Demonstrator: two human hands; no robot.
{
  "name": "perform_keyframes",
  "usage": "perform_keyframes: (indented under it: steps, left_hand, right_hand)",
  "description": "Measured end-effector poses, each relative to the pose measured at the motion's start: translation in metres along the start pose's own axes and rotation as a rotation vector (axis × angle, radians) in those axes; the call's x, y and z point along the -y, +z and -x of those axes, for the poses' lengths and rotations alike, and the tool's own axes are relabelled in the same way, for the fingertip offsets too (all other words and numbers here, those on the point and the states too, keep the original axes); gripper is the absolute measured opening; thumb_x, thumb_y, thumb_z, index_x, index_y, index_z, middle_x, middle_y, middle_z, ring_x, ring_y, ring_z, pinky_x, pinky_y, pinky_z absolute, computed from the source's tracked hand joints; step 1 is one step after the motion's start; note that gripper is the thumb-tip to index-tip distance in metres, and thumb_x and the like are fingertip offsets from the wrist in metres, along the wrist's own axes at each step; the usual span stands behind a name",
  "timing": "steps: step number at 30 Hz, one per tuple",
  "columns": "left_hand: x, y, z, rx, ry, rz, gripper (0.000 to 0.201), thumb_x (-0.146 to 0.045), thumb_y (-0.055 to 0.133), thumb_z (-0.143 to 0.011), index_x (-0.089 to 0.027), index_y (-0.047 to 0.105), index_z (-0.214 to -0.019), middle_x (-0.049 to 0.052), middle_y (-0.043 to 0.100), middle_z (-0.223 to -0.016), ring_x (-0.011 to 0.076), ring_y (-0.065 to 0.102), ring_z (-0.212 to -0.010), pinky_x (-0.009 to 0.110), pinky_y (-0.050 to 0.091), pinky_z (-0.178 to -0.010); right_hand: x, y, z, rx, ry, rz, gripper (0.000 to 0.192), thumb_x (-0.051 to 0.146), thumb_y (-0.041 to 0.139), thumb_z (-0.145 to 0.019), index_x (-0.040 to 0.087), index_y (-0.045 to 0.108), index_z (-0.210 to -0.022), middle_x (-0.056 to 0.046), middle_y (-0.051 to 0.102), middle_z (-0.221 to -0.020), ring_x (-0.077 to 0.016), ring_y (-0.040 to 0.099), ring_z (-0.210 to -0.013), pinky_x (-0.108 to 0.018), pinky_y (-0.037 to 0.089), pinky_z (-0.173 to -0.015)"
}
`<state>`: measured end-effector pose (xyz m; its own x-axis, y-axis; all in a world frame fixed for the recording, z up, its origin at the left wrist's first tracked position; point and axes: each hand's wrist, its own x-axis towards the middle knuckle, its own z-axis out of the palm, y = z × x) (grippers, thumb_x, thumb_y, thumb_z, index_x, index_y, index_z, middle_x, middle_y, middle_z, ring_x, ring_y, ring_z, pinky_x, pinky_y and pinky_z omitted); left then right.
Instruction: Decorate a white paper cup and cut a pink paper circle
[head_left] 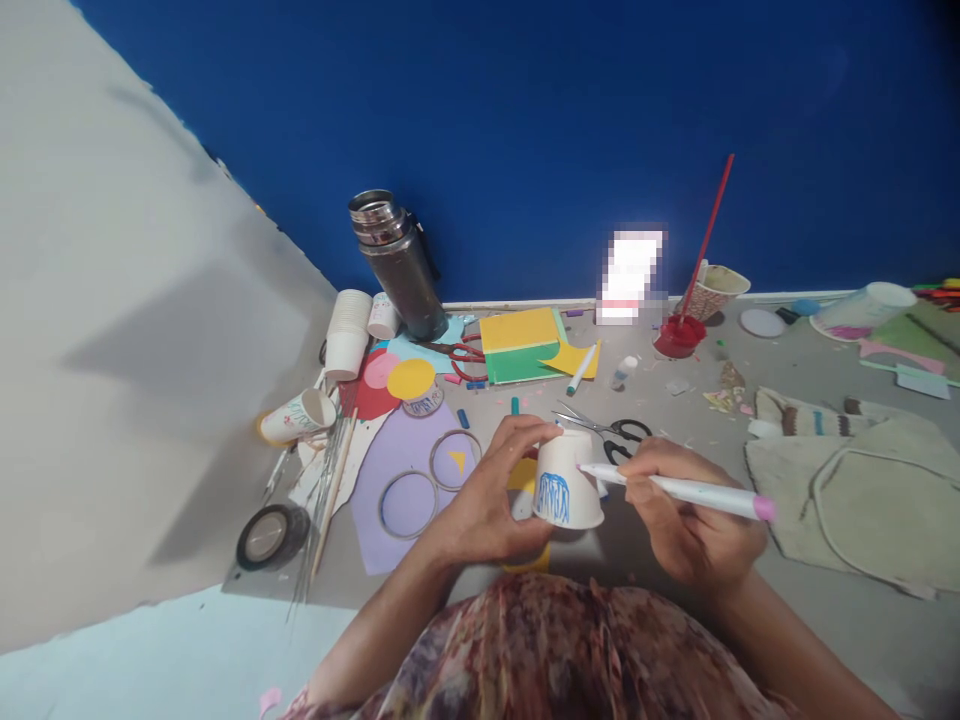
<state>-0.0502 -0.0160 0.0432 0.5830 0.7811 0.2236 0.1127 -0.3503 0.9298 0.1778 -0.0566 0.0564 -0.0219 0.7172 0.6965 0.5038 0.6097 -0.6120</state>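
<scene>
While left fingers (529, 438) clasp one cup (568, 482) — inverted — right fingers (664, 458) pinch one marker (701, 491).

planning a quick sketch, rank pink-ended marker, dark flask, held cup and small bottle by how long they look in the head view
1. Pink-ended marker
2. Dark flask
3. Held cup
4. Small bottle

Marker and cup look nearer, so true sizes may differ.
</scene>
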Motion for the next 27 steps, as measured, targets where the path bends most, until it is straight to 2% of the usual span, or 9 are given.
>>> perform_keyframes:
  steps: [4, 11, 17, 22, 27]
  left_hand:
    - [-0.0012, 0.001, -0.0005, 0.015, -0.017, 0.01, 0.083, -0.014, 0.077, -0.066, -0.029, 0.052, -0.144, 0.012, 0.05, -0.142, 0.035, 0.048, -0.141, 0.051, 0.05, -0.113]
    - [0.0019, 0.0028, -0.0006, -0.015, -0.019, 0.038, 0.081, -0.014, 0.077, -0.066, -0.029, 0.054, -0.142, 0.011, 0.05, -0.141, 0.0338, 0.049, -0.139, 0.05, 0.052, -0.111]
    - [0.0037, 0.0034, -0.0003, -0.012, 0.002, 0.06, 0.08, -0.013, 0.077, -0.067, -0.029, 0.054, -0.142, 0.012, 0.051, -0.141, 0.0337, 0.049, -0.139, 0.048, 0.052, -0.11]
    - [0.0045, 0.0041, -0.0001, 0.004, 0.011, 0.088, 0.082, -0.012, 0.077, -0.067, -0.031, 0.054, -0.144, 0.011, 0.05, -0.143, 0.0335, 0.049, -0.14, 0.049, 0.051, -0.112]
    - [0.0075, 0.0057, 0.001, 0.003, -0.005, 0.111, 0.082, -0.013, 0.076, -0.068, -0.03, 0.054, -0.144, 0.012, 0.05, -0.145, 0.0337, 0.049, -0.142, 0.05, 0.051, -0.114]
  right_hand:
    - [0.0, 0.0005, -0.0002, -0.029, 0.008, 0.007, 0.014, 0.01, 0.063, -0.093, 0.022, 0.071, -0.093, -0.001, 0.069, -0.071, -0.0178, 0.065, -0.06, -0.03, 0.051, -0.057]
    - [0.0019, -0.0013, -0.0009, 0.002, 0.006, -0.027, 0.013, 0.011, 0.065, -0.092, 0.022, 0.071, -0.087, 0.0, 0.068, -0.067, -0.0169, 0.063, -0.054, -0.03, 0.05, -0.053]
    - [-0.0046, 0.0015, 0.0066, -0.093, -0.004, -0.017, 0.016, 0.011, 0.066, -0.092, 0.023, 0.073, -0.098, 0.0, 0.072, -0.075, -0.019, 0.067, -0.065, -0.033, 0.056, -0.062]
    - [-0.0032, 0.0025, 0.0035, -0.066, 0.007, -0.023, 0.019, 0.01, 0.064, -0.093, 0.027, 0.072, -0.098, -0.001, 0.069, -0.07, -0.021, 0.065, -0.06, -0.034, 0.053, -0.054]
    - [-0.001, 0.0018, -0.0003, -0.066, 0.007, 0.002, 0.014, 0.012, 0.065, -0.093, 0.024, 0.071, -0.094, 0.0, 0.07, -0.071, -0.0191, 0.065, -0.059, -0.033, 0.054, -0.055]
